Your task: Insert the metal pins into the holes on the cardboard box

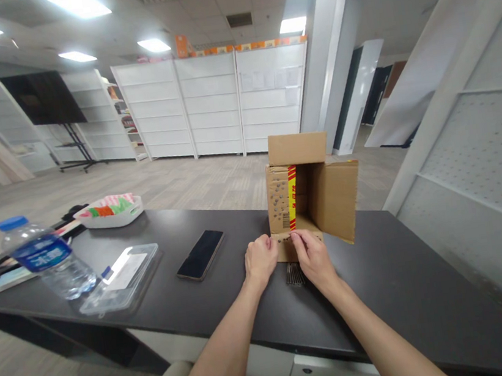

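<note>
Open cardboard box (276, 194) is standing on the right half of the dark table (411, 278), opening facing the camera, flaps spreading up, right and down. Its lower front flap (286, 256) is being touched by both hands. Left hand (261, 262) is being held curled at the flap's left edge; whether cardboard is being pinched can't be told. Right hand (315, 260) is being held with thumb and forefinger close together at the flap's upper part; what's being pinched, if anything, is being hidden. Thin dark fasteners (294, 275) are lying bunched on the table just below the flap, between the hands. Yellow-red tape (293, 198) is running down the box front, dark spots showing beside it. To the left, a smartphone (201, 255) is lying flat, then a clear plastic case (124, 278), a blue-capped water bottle (47, 258) and a white basket (136, 213) are being seen.
</note>
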`<action>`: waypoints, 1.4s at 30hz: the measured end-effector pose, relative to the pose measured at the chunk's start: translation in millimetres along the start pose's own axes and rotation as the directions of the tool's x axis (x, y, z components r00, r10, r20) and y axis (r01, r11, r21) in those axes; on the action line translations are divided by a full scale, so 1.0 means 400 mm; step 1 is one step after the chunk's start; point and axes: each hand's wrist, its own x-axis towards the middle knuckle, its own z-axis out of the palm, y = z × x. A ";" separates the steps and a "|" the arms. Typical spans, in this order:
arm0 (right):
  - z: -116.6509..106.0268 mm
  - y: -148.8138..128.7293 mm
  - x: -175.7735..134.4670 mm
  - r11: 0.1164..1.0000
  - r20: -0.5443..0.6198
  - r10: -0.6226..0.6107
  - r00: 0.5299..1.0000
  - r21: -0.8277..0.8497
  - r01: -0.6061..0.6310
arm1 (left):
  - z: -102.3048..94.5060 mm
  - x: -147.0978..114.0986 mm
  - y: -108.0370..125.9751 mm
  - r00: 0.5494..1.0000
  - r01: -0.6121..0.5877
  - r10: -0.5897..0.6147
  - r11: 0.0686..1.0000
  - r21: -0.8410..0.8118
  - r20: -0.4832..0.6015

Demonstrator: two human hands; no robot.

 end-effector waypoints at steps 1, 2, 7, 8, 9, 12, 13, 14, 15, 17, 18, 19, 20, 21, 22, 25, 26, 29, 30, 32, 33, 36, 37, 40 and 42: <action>0.003 0.001 0.001 1.000 -0.001 -0.002 1.000 -0.005 0.002 | -0.002 0.000 0.001 1.000 0.003 -0.003 1.000 -0.001 0.003; 0.005 0.002 0.001 1.000 -0.003 -0.005 1.000 -0.010 0.005 | -0.003 -0.001 0.002 1.000 0.004 -0.004 1.000 -0.003 0.003; 0.009 0.009 -0.002 0.999 -0.022 -0.011 1.000 -0.032 0.011 | 0.000 -0.001 0.000 1.000 -0.004 0.004 1.000 -0.009 -0.001; 0.009 0.012 -0.004 0.999 -0.024 -0.012 1.000 -0.038 0.011 | 0.001 0.000 -0.001 1.000 -0.002 0.002 1.000 -0.007 0.001; 0.010 0.014 -0.005 0.999 -0.026 -0.013 1.000 -0.045 0.012 | 0.002 -0.001 -0.002 1.000 0.001 -0.001 1.000 -0.004 0.003; 0.013 0.019 -0.007 0.996 -0.021 -0.024 0.999 -0.082 0.023 | 0.004 -0.001 -0.003 1.000 0.004 -0.004 1.000 -0.002 0.006; 0.014 0.019 -0.008 0.995 -0.015 -0.032 0.999 -0.100 0.030 | 0.004 -0.001 -0.004 1.000 0.000 0.000 1.000 -0.003 0.004; 0.015 0.019 -0.008 0.992 -0.006 -0.040 0.999 -0.118 0.039 | 0.005 0.000 -0.004 1.000 -0.004 0.004 1.000 -0.005 0.001; 0.016 0.019 -0.008 0.990 0.003 -0.048 0.999 -0.134 0.048 | 0.005 0.000 -0.004 1.000 -0.007 0.007 1.000 -0.007 -0.002; 0.017 0.016 -0.007 0.986 0.014 -0.061 0.998 -0.157 0.062 | 0.007 0.001 -0.004 1.000 -0.010 0.010 1.000 -0.007 -0.008; 0.017 0.015 -0.007 0.984 0.017 -0.065 0.998 -0.162 0.067 | 0.008 0.002 -0.005 1.000 -0.010 0.010 1.000 -0.007 -0.011; 0.017 0.013 -0.007 0.984 0.017 -0.068 0.998 -0.163 0.070 | 0.009 0.002 -0.005 1.000 -0.011 0.011 1.000 -0.007 -0.012; 0.017 0.012 -0.006 0.984 0.017 -0.069 0.997 -0.161 0.071 | 0.010 0.003 -0.006 1.000 -0.012 0.012 1.000 -0.007 -0.014; 0.016 0.011 -0.007 0.985 0.016 -0.069 0.997 -0.159 0.071 | 0.011 0.003 -0.007 1.000 -0.014 0.014 1.000 -0.008 -0.015; 0.016 0.010 -0.007 0.985 0.017 -0.067 0.998 -0.159 0.069 | 0.012 0.003 -0.008 1.000 -0.016 0.015 1.000 -0.009 -0.017; 0.016 0.010 -0.008 0.980 0.024 -0.065 0.998 -0.186 0.068 | 0.015 0.003 -0.010 1.000 -0.014 0.014 1.000 -0.007 -0.012; 0.016 0.010 -0.008 0.977 0.025 -0.065 0.998 -0.203 0.069 | 0.016 0.004 -0.010 1.000 -0.013 0.013 1.000 -0.006 -0.010; 0.018 0.011 -0.010 0.965 0.026 -0.061 0.998 -0.253 0.065 | 0.017 0.005 -0.011 1.000 -0.011 0.011 1.000 -0.004 -0.010; 0.019 0.011 -0.010 0.963 0.029 -0.057 0.998 -0.264 0.063 | 0.016 0.005 -0.011 1.000 -0.010 0.010 1.000 -0.003 -0.011; 0.020 0.013 -0.011 0.960 0.034 -0.048 0.998 -0.276 0.056 | 0.015 0.005 -0.010 1.000 -0.007 0.007 1.000 0.000 -0.009; 0.020 0.013 -0.011 0.959 0.035 -0.045 0.998 -0.277 0.053 | 0.013 0.005 -0.010 1.000 -0.003 0.003 1.000 0.001 -0.005; 0.021 0.014 -0.011 0.960 0.035 -0.042 0.998 -0.277 0.050 | 0.010 0.004 -0.008 1.000 0.002 -0.002 1.000 0.002 0.001; 0.021 0.014 -0.011 0.960 0.036 -0.042 0.998 -0.275 0.051 | 0.010 0.004 -0.007 1.000 0.004 -0.004 1.000 0.001 0.002; 0.020 0.012 -0.011 0.962 0.036 -0.035 0.999 -0.269 0.043 | 0.010 0.004 -0.008 1.000 0.005 -0.005 1.000 -0.003 -0.002; 0.019 0.009 -0.011 0.963 0.034 -0.033 0.999 -0.267 0.041 | 0.011 0.003 -0.008 1.000 -0.001 0.001 1.000 -0.007 -0.005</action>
